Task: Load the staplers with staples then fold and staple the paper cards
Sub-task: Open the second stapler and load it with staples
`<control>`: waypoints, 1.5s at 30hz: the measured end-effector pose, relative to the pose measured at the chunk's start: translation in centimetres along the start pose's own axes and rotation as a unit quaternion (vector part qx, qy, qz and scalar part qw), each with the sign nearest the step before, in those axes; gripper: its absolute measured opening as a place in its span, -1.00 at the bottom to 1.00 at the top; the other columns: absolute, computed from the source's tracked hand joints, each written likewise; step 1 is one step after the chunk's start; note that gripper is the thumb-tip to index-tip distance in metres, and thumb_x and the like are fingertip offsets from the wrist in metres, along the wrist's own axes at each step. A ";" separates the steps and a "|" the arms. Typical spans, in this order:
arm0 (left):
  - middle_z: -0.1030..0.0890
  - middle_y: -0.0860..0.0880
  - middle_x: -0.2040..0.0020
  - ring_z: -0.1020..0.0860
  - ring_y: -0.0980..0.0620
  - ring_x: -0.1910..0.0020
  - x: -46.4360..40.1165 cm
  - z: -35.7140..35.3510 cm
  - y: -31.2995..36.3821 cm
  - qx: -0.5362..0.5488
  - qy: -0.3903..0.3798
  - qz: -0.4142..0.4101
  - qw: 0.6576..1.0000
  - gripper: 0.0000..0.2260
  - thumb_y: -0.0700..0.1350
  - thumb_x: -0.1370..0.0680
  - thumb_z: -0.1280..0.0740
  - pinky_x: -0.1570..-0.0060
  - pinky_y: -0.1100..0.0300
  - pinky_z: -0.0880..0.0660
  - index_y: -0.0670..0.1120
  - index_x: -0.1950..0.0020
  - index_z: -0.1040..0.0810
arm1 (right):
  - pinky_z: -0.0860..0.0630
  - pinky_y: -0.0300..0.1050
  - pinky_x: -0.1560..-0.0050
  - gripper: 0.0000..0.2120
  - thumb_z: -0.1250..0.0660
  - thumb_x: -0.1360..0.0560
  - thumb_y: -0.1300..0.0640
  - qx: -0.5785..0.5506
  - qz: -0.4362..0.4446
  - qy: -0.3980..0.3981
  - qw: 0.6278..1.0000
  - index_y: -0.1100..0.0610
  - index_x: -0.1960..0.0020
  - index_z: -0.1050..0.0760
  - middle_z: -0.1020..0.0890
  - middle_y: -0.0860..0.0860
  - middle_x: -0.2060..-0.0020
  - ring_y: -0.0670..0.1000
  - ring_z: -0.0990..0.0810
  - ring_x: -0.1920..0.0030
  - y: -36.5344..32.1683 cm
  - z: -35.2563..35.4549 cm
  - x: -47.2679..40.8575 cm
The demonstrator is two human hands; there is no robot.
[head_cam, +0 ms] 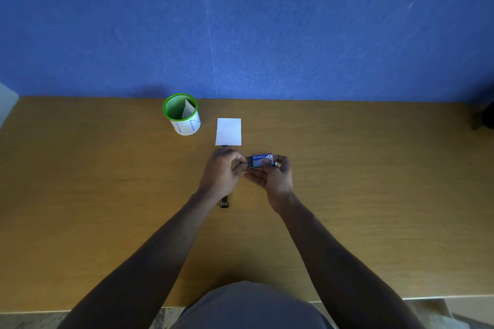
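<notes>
Grey cloth on the person's lap fills the bottom of the view, just past the near edge of the wooden tabletop (80,195). Both bare forearms reach forward from there and meet over the middle of the tabletop. The right hand (278,176) is closed around a small blue staple box (261,160), thumb on its printed top and fingers curled beneath it. The left hand (222,168) pinches the box's left end between thumb and fingertips; whether it grips the box's inner tray or the staples themselves cannot be told. A dark stapler (224,201) lies on the tabletop under the left wrist, running from near to far, with most of its length hidden by that hand. Just beyond the hands, towards the far edge, a white paper card (228,131) lies flat. Left of the card, close to the far edge, stands a green mesh cup (181,115) wrapped in a white label, with a folded card (188,109) leaning inside it.
</notes>
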State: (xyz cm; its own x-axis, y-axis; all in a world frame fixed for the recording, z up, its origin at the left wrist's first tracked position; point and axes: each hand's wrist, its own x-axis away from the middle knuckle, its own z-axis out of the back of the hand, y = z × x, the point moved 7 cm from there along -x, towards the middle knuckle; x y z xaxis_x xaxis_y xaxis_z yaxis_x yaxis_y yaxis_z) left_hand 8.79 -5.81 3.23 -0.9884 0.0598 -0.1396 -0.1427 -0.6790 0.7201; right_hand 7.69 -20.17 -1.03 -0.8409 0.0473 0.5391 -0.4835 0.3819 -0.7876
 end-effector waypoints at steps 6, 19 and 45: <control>-0.62 -0.01 0.14 -0.54 -0.04 0.08 -0.2 0.3 0.7 -0.070 0.009 -0.030 0.997 -0.96 -0.22 -0.44 -0.43 0.08 0.08 -0.49 -0.12 0.13 -0.64 | -0.68 0.06 0.11 -0.86 -0.17 -0.67 0.23 -0.001 0.002 -0.003 1.000 0.22 -0.21 -0.30 -0.63 0.36 -0.03 0.24 -0.71 0.10 -0.1 -0.3 0.1; -0.60 -0.04 0.05 -0.49 -0.03 -0.03 -1.3 -0.4 0.1 -0.060 -0.028 0.049 0.997 -0.93 -0.16 -0.52 -0.37 0.01 0.09 -0.46 -0.11 0.12 -0.64 | -0.67 0.06 0.09 -0.90 -0.16 -0.67 0.24 0.006 0.018 -0.005 1.000 0.22 -0.17 -0.29 -0.63 0.37 -0.05 0.25 -0.71 0.05 -0.1 -0.5 -0.1; -0.52 -0.18 0.02 -0.50 -0.20 -0.03 0.2 -0.2 -10.2 -0.162 -0.036 0.169 0.972 -0.84 -0.16 -0.59 -0.26 0.19 0.07 -0.39 -0.16 -0.07 -0.61 | -0.67 0.02 0.18 -0.74 -0.23 -0.65 0.22 -0.046 -0.026 0.045 0.998 0.20 -0.29 -0.27 -0.60 0.35 -0.10 0.20 -0.72 0.10 0.4 1.6 -0.7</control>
State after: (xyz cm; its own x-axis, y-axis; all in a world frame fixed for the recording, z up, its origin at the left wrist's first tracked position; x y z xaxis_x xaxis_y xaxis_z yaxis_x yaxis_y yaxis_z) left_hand 10.02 0.95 -4.31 -0.9787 -0.1639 0.1232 0.2028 -0.8625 0.4636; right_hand 7.68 -21.50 -2.19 -0.7874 0.1069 0.6071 -0.4983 0.4695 -0.7289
